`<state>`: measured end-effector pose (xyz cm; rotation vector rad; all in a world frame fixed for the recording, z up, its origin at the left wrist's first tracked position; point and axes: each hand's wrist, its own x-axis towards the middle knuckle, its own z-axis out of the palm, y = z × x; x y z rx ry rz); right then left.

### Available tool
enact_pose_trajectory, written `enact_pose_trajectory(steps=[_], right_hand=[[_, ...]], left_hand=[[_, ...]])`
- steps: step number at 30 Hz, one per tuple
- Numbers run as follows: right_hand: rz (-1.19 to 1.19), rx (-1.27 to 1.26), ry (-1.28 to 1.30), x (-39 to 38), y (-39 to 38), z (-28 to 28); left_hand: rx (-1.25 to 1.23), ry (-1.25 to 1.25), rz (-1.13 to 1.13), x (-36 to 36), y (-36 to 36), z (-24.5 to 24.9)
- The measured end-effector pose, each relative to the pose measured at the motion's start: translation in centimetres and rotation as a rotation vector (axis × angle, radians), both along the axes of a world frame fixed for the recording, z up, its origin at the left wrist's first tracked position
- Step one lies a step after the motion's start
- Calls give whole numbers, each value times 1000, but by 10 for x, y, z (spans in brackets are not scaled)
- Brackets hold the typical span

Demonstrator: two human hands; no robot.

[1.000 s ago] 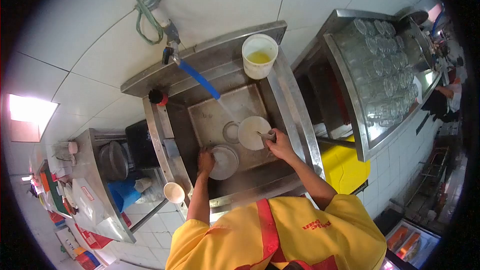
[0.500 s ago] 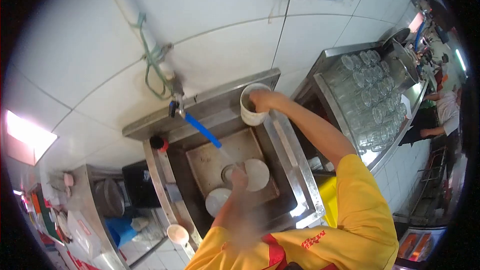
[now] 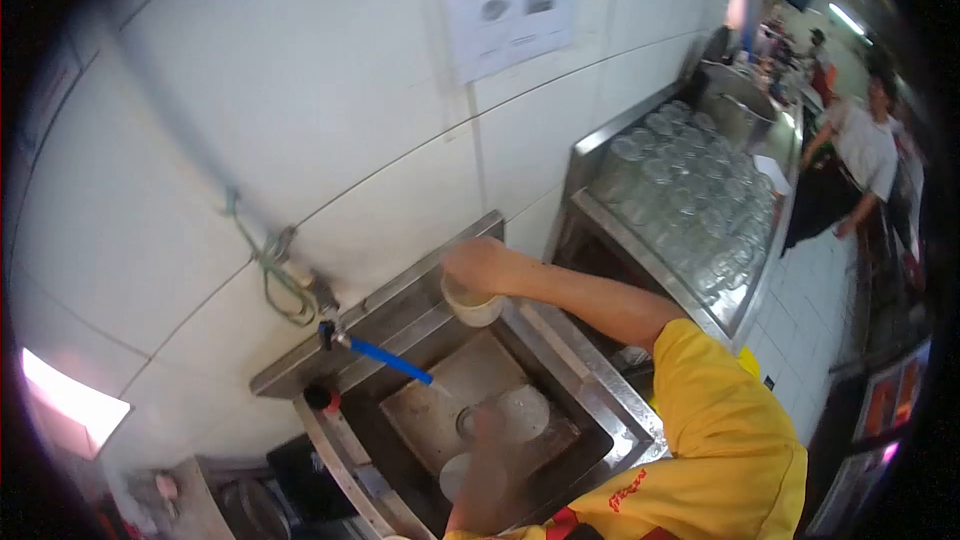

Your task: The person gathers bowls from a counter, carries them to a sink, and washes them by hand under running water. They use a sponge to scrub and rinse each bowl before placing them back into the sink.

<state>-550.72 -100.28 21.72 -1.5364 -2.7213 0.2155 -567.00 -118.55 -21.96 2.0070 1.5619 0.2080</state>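
Note:
My left hand (image 3: 486, 428) is low in the steel sink (image 3: 590, 445), blurred, beside a small round rim (image 3: 464, 422) that I cannot make out. Its fingers do not show clearly. A white plate-like disc (image 3: 527, 413) lies just right of this hand, and a second white disc (image 3: 458, 478) is partly behind the wrist. At the sink's back right corner, my right hand (image 3: 474, 266) reaches over and into a white tub (image 3: 476, 312). The tub's wall and the back of the hand hide the fingers. A blue hose (image 3: 390, 358) on the tap points into the sink.
Many upturned glass mugs (image 3: 690, 195) crowd a steel counter on the right, with a large metal pot (image 3: 738, 105) behind them. A person in a white shirt (image 3: 862, 155) stands in the aisle. A printed sheet (image 3: 510, 5) hangs on the tiled wall.
The view has swung up and to the right, so the sink sits lower. My right hand now covers the tub's mouth more from above. My left hand stays near the same discs.

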Motion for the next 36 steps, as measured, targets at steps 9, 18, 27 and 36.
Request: enact_pose_trajectory(steps=[9, 18, 27, 36], right_hand=[[64, -138, 818, 16, -144, 5], [-107, -16, 218, -29, -232, -189], [204, 202, 706, -62, -286, -315], [-9, -159, 469, -59, -263, -316]], left_hand=[[-190, -575, 196, -1, -14, 113], [-569, -1359, 680, -29, -92, 105], [-424, -1162, 567, -11, -133, 191], [-450, -926, 460, -23, -131, 179]])
